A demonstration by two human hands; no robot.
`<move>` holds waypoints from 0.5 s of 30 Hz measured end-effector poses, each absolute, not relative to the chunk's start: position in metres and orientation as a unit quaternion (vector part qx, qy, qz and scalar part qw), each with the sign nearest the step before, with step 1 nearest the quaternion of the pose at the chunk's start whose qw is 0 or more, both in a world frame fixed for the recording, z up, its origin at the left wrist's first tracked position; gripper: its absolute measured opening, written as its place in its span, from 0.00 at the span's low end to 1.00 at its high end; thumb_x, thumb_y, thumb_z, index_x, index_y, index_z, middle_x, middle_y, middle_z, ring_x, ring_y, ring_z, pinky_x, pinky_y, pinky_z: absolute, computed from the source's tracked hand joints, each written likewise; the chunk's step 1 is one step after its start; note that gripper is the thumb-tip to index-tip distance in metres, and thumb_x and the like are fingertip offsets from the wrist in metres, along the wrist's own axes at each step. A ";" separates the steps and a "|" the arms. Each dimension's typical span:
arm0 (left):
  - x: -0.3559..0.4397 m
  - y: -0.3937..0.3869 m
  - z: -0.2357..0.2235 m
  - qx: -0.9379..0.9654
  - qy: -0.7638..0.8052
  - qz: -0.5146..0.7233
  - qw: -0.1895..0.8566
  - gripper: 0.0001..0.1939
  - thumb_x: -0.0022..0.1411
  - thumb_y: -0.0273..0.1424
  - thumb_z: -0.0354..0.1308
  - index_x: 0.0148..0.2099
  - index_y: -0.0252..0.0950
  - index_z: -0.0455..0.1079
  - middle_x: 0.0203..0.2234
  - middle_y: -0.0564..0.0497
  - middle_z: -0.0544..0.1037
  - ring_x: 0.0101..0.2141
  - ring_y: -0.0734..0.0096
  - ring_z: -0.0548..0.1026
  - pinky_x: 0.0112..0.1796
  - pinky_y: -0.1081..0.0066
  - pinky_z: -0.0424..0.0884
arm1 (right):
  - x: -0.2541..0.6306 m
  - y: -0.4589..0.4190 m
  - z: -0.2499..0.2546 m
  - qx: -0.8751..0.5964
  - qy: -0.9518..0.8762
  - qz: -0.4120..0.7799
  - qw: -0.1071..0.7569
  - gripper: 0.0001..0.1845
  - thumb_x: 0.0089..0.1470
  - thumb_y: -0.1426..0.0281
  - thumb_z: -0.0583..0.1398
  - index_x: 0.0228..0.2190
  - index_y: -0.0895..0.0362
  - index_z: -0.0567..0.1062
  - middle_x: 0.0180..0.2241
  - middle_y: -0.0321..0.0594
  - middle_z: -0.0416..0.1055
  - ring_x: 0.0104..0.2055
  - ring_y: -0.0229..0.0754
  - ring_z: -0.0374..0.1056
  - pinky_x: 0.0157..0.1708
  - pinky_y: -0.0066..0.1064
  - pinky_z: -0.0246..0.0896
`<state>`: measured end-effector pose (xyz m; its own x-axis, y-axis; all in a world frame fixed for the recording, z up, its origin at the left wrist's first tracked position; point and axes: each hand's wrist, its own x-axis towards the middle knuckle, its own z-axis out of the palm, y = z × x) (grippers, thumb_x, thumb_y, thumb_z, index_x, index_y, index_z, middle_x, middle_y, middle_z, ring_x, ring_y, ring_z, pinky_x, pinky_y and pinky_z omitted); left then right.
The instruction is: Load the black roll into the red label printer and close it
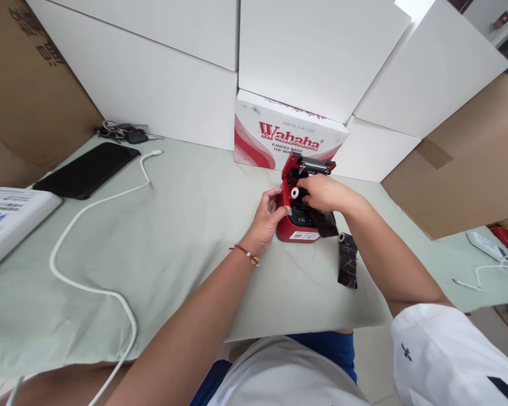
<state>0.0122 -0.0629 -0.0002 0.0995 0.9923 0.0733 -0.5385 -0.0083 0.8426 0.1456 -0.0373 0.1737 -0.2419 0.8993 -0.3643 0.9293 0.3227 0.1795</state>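
A small red printer (284, 231) stands on the cloth-covered table with its lid raised. My left hand (266, 219) grips the printer's left side, thumb and fingers on its edge. Over the open printer, my right hand (322, 192) is closed on a black ribbon roll (303, 197). The roll's white core end shows at its left, and a loose flap of black ribbon hangs over the printer's front right. My right fingertips are partly hidden inside. A second black ribbon roll (347, 262), its film crumpled and partly unrolled, lies on the table to the right of the printer.
Behind the printer stands a Wahaha carton (254, 129) against white boxes (173, 96). On the left are a black phone (88, 169), keys (125, 132), a white box-shaped device (21, 220) and a long white cable (78, 217). A cardboard box (461, 163) borders the right.
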 end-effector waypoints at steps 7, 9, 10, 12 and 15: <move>0.013 -0.066 0.005 0.368 0.304 0.598 0.644 0.31 0.53 0.36 0.74 0.58 0.43 0.71 0.63 0.45 0.78 0.65 0.54 0.74 0.68 0.54 0.71 | 0.138 -0.024 0.169 0.603 0.756 -0.017 0.256 0.22 0.67 0.76 0.61 0.59 0.65 0.82 0.58 0.65 0.83 0.57 0.63 0.81 0.46 0.39 0.71; 0.013 -0.067 0.006 0.365 0.305 0.597 0.646 0.31 0.53 0.36 0.73 0.58 0.43 0.71 0.63 0.45 0.78 0.65 0.54 0.74 0.67 0.54 0.71 | 0.135 -0.023 0.165 0.606 0.751 -0.014 0.262 0.22 0.66 0.76 0.62 0.59 0.66 0.83 0.58 0.67 0.82 0.59 0.65 0.81 0.47 0.41 0.72; 0.013 -0.067 0.007 0.364 0.306 0.597 0.647 0.31 0.53 0.36 0.73 0.58 0.43 0.71 0.63 0.45 0.78 0.65 0.54 0.74 0.67 0.54 0.71 | 0.133 -0.022 0.163 0.604 0.752 -0.016 0.263 0.22 0.67 0.76 0.62 0.59 0.66 0.83 0.59 0.67 0.82 0.59 0.65 0.81 0.48 0.41 0.73; 0.013 -0.068 0.007 0.362 0.307 0.596 0.648 0.31 0.53 0.35 0.73 0.58 0.43 0.71 0.63 0.45 0.78 0.65 0.54 0.74 0.67 0.54 0.71 | 0.130 -0.020 0.158 0.594 0.759 -0.026 0.264 0.22 0.66 0.77 0.62 0.59 0.66 0.84 0.58 0.66 0.83 0.59 0.64 0.81 0.49 0.41 0.73; 0.013 -0.069 0.009 0.363 0.308 0.595 0.648 0.30 0.54 0.35 0.73 0.58 0.43 0.71 0.64 0.45 0.78 0.66 0.54 0.74 0.68 0.54 0.70 | 0.131 -0.018 0.154 0.574 0.776 -0.052 0.257 0.22 0.67 0.78 0.61 0.58 0.65 0.85 0.55 0.62 0.85 0.56 0.60 0.82 0.49 0.38 0.73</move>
